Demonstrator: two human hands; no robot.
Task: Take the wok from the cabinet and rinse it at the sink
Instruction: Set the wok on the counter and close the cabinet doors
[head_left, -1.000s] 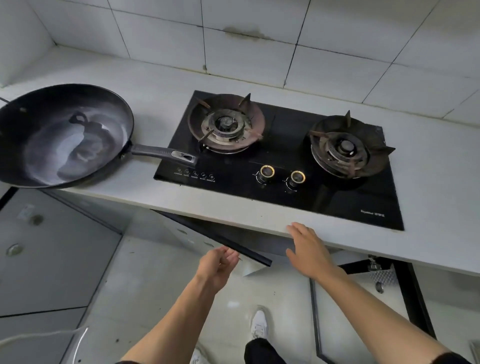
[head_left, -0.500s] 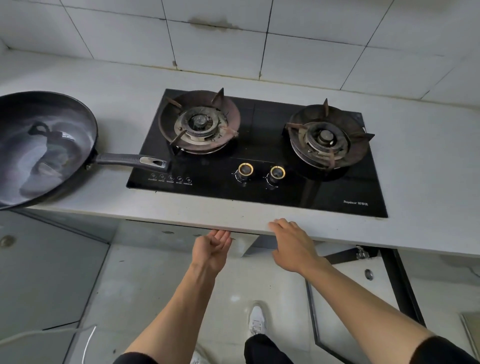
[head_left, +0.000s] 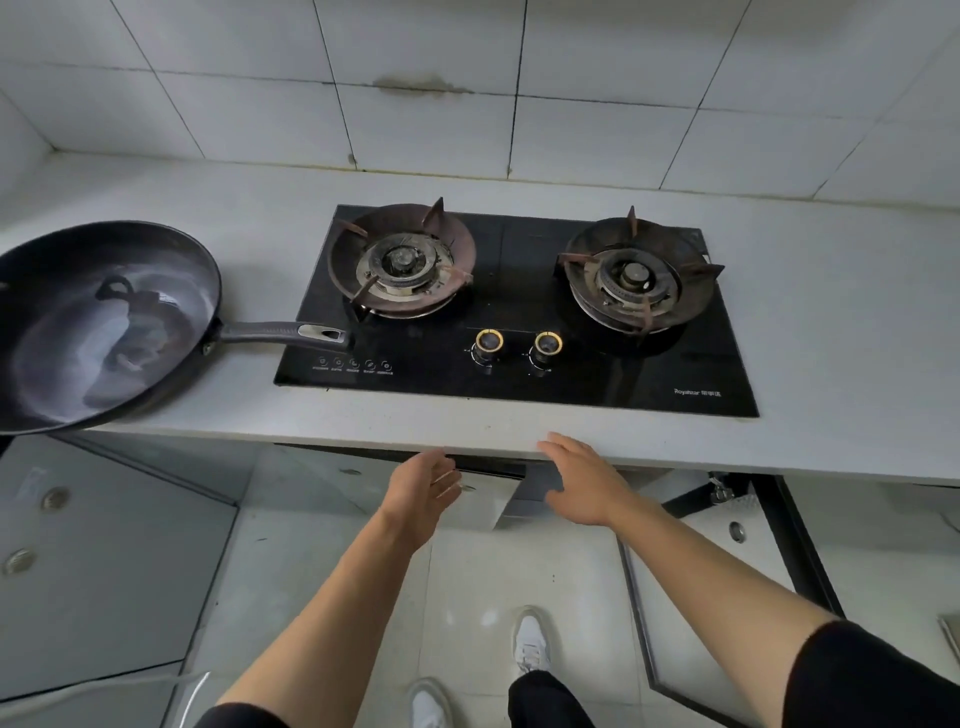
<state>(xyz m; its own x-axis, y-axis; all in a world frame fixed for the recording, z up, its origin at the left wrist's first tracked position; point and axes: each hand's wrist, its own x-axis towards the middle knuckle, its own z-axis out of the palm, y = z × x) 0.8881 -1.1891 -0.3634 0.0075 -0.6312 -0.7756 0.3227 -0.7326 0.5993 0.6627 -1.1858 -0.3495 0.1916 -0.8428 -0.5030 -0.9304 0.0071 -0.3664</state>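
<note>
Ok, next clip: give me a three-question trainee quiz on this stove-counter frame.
1. True or false: the wok sits on a burner.
2. Which hand touches the counter edge? A) left hand B) right hand C) both
3. Fill in: the wok handle points toward the ____.

Key: 1. False; it rests on the counter, left of the stove. 2. B; its fingertips meet the edge, while the left hand hangs open below it. 3. Stove.
</note>
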